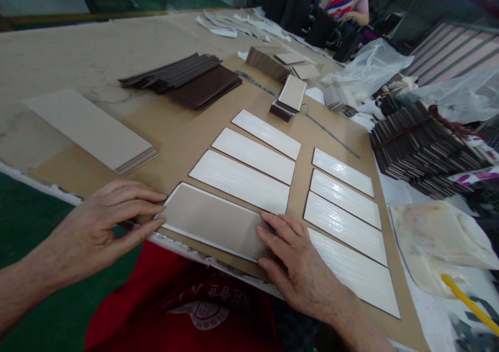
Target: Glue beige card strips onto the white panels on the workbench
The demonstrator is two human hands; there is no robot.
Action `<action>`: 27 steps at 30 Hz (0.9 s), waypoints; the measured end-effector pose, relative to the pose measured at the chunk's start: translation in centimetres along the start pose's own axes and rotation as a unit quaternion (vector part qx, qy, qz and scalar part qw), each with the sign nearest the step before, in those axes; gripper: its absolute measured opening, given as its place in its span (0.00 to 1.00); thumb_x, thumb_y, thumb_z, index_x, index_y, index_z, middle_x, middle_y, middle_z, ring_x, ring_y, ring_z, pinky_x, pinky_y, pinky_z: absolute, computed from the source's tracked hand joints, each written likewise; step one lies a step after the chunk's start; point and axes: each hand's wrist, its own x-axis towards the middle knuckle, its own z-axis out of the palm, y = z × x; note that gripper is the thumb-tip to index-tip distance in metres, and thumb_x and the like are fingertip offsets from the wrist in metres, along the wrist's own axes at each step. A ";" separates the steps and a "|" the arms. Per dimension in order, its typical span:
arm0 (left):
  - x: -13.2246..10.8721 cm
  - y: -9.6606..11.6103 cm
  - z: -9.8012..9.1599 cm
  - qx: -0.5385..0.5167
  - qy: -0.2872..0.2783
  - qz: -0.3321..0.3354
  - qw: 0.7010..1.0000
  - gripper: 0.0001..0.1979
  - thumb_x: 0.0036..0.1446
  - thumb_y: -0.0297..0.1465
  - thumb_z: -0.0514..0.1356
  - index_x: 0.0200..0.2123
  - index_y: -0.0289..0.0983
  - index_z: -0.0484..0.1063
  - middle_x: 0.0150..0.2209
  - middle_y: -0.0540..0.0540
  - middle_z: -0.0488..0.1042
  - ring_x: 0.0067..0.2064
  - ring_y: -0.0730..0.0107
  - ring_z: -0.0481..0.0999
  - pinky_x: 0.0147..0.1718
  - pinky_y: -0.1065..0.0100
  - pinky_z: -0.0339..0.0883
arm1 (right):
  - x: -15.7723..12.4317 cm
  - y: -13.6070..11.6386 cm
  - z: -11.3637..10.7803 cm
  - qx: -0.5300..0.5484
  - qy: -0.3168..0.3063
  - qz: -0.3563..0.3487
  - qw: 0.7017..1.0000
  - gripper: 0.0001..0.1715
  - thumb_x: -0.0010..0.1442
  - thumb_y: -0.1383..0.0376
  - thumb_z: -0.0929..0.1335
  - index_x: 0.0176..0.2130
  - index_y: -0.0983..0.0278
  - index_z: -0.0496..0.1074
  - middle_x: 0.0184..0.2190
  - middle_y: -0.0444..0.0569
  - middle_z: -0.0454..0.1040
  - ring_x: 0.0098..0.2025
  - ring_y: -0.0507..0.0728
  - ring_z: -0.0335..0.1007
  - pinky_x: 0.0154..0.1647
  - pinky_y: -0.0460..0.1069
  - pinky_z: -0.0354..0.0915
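A beige rectangular board [218, 219] lies on a slightly larger white glossy panel, whose pale margin shows around it, at the table's near edge. At the board's left end, my left hand [105, 222] pinches the corner between fingertips and thumb. My right hand [288, 253] grips the other end, fingers on top and thumb at the near edge. Beyond lie more dark-edged panels with a wet-looking white surface, such as one panel [241, 180] just behind the board and another panel [346, 227] in the right-hand column. A stack of beige boards [93, 128] rests left of them.
Dark brown sheets [206, 87] and a small stack of pieces [292, 92] stand farther back. Bundled dark pieces [424, 144], plastic bags [374, 63] and a yellow-handled tool [470, 305] are at right. Another person [346, 3] sits at the far end.
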 end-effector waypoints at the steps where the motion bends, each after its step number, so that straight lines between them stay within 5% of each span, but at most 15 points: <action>1: 0.0 0.1 0.0 -0.002 -0.004 -0.006 1.000 0.05 0.64 0.32 0.60 0.41 0.44 0.77 0.47 0.47 0.78 0.51 0.58 0.74 0.52 0.55 0.66 | 0.0 0.0 0.0 -0.002 -0.003 0.001 1.000 0.25 0.68 0.66 0.66 0.62 0.65 0.67 0.69 0.59 0.60 0.68 0.68 0.53 0.67 0.70 0.54; 12: -0.1 0.2 -0.2 0.031 -0.016 0.010 0.999 0.07 0.65 0.33 0.58 0.41 0.44 0.77 0.51 0.46 0.77 0.55 0.56 0.71 0.56 0.51 0.63 | 0.3 -1.1 0.0 -0.065 -0.016 0.008 0.998 0.26 0.67 0.67 0.64 0.63 0.67 0.68 0.69 0.58 0.59 0.66 0.69 0.56 0.65 0.71 0.58; 18: 0.1 -0.3 -0.2 0.090 -0.075 0.097 0.988 0.10 0.65 0.32 0.56 0.44 0.44 0.76 0.59 0.53 0.74 0.61 0.55 0.66 0.61 0.54 0.57 | 0.7 -2.3 0.8 -0.073 -0.001 -0.011 0.997 0.30 0.68 0.61 0.65 0.64 0.76 0.66 0.64 0.63 0.65 0.64 0.69 0.60 0.67 0.62 0.61; 23: 0.6 -0.4 0.4 0.143 -0.082 0.142 0.976 0.20 0.63 0.37 0.59 0.59 0.49 0.71 0.54 0.50 0.78 0.54 0.52 0.70 0.57 0.52 0.55 | 0.6 -2.6 1.8 -0.102 0.014 -0.013 0.995 0.33 0.70 0.49 0.64 0.64 0.66 0.68 0.65 0.62 0.66 0.63 0.71 0.63 0.62 0.65 0.66; 27: 0.4 -0.4 0.9 0.152 -0.073 0.125 0.978 0.25 0.64 0.42 0.61 0.63 0.48 0.67 0.54 0.48 0.76 0.57 0.50 0.68 0.63 0.46 0.51 | -0.2 -2.2 2.7 -0.135 0.039 -0.014 0.990 0.33 0.72 0.49 0.61 0.65 0.68 0.67 0.66 0.57 0.65 0.63 0.68 0.64 0.64 0.66 0.63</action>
